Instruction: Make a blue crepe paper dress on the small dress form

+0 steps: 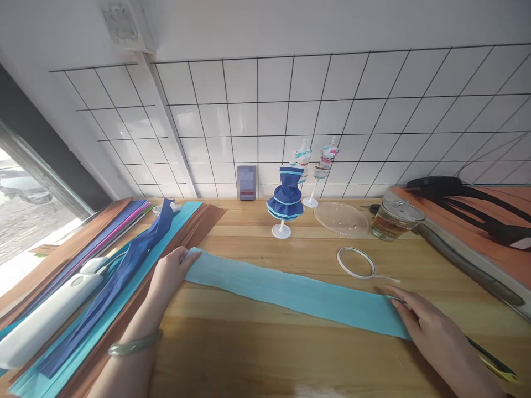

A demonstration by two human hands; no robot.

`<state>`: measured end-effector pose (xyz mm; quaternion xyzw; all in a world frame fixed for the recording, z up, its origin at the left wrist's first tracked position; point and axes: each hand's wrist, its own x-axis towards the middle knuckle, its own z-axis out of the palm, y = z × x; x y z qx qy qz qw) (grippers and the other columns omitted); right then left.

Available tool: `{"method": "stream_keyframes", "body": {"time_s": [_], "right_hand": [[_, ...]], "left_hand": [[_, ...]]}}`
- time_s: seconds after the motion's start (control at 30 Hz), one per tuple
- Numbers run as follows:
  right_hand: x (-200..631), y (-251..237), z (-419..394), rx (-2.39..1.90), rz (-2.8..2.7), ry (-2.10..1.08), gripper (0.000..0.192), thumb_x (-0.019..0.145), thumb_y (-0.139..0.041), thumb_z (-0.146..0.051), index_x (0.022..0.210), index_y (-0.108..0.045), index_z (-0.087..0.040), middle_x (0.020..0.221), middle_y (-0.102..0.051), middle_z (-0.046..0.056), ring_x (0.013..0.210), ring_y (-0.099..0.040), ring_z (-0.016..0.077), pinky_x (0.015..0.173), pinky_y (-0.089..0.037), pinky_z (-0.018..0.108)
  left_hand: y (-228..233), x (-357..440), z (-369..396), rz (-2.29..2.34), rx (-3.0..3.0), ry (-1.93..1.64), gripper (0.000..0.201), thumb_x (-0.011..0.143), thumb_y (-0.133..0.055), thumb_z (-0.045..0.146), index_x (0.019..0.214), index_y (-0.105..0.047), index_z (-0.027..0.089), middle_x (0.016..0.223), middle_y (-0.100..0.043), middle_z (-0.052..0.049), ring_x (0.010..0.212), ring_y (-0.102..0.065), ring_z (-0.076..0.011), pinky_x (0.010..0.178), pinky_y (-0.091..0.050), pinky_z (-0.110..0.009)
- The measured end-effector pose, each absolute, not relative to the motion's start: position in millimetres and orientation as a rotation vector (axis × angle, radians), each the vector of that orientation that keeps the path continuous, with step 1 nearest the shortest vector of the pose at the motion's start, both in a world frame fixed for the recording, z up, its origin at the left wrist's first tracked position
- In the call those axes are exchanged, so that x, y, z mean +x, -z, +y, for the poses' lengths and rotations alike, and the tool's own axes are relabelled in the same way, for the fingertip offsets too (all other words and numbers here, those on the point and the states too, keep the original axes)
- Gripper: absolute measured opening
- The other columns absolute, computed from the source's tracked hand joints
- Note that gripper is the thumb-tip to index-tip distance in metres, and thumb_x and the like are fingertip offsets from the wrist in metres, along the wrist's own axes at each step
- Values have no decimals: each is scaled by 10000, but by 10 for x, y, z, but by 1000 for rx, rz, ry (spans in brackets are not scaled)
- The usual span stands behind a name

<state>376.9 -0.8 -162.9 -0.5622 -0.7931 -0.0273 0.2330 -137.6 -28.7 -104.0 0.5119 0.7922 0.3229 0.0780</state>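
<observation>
A long strip of turquoise crepe paper [290, 290] stretches across the wooden table between my hands. My left hand [171, 271] pinches its left end, with a pale green bangle on that wrist. Its right end is pinched by my right hand [421, 315], which sits lower and nearer to me. Beyond the strip stands a miniature mannequin in a navy dress with light blue trim [286, 193]. A roll of narrow white tape [355, 262] lies flat just past the right end of the strip, its loose end trailing right.
Several coloured paper strips [124, 276] and a white handled device [50, 315] lie at the left. Two more small mannequins [326, 163], a clear disc [341, 219] and a lidded glass jar [394, 221] stand further back. A phone-like device [247, 182] leans on the tiled wall.
</observation>
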Motion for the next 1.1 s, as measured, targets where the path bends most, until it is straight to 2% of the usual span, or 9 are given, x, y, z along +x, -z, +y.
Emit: {"method": "stream_keyframes", "body": {"time_s": [0.23, 0.37, 0.57, 0.73, 0.83, 0.9, 0.97, 1.07, 1.1], "right_hand": [[3866, 1691, 36, -1464, -2137, 281, 344, 895, -337, -383, 1191, -447, -247, 1107, -649, 114, 938, -660, 277, 845, -504, 411], [3880, 1679, 45, -1487, -2110, 294, 323, 889, -349, -400, 1156, -462, -257, 1080, -655, 107, 907, -666, 279, 782, -518, 395], [3756, 1586, -5, -1448, -2126, 258, 307, 915, -345, -339, 1181, -458, -234, 1104, -642, 108, 929, -655, 257, 800, -507, 372], [3659, 1593, 2, -1433, -2093, 203, 317, 913, -343, -340, 1151, -508, -211, 1094, -653, 110, 942, -650, 267, 815, -507, 405], [3613, 1606, 2, -1457, -2130, 148, 313, 909, -349, -300, 1154, -518, -200, 1081, -663, 100, 964, -643, 259, 831, -511, 402], [3584, 1602, -9, -1488, -2132, 136, 302, 906, -358, -272, 1146, -528, -201, 1074, -667, 96, 966, -643, 254, 828, -516, 398], [3554, 1586, -25, -1518, -2123, 135, 292, 904, -363, -244, 1137, -532, -195, 1075, -665, 102, 967, -640, 253, 825, -518, 400], [3506, 1554, -52, -1552, -2113, 134, 279, 898, -372, -197, 1124, -535, -195, 1057, -665, 98, 957, -638, 244, 824, -517, 394], [3492, 1545, -58, -1558, -2108, 134, 278, 896, -375, -182, 1123, -534, -200, 1052, -663, 92, 955, -637, 238, 824, -517, 387]], "left_hand": [[1067, -1405, -300, 2434, 1591, -945, 380, 810, -429, 531, 589, -393, 224, 530, -357, 70, 536, -403, -128, 505, -296, -208], [1054, -1417, -323, 2447, 1612, -915, 384, 821, -404, 550, 619, -432, 224, 528, -411, 64, 534, -436, -133, 500, -311, -208], [1054, -1431, -329, 2541, 1614, -816, 379, 823, -413, 570, 655, -466, 234, 537, -487, 45, 531, -492, -154, 499, -311, -216], [1014, -1454, -346, 2644, 1618, -720, 354, 832, -413, 546, 735, -560, 239, 558, -581, 4, 560, -574, -218, 495, -340, -254], [969, -1400, -335, 2685, 1674, -696, 345, 828, -453, 499, 956, -606, 217, 760, -684, -72, 717, -629, -303, 573, -414, -331], [970, -1250, -303, 2648, 1818, -743, 382, 845, -454, 450, 1076, -588, 177, 984, -675, -148, 935, -599, -362, 718, -444, -418], [1018, -984, -271, 2385, 2203, -846, 414, 867, -446, 410, 1095, -587, 94, 1027, -656, -219, 993, -577, -389, 803, -437, -500], [1161, -467, -279, 1801, 2567, -739, 300, 851, -519, 415, 1036, -642, 214, 1013, -712, -66, 987, -629, -237, 898, -474, -344], [1216, -310, -299, 1603, 2650, -667, 298, 842, -548, 396, 1088, -627, 247, 1084, -701, -32, 1032, -620, -211, 909, -484, -305]]}}
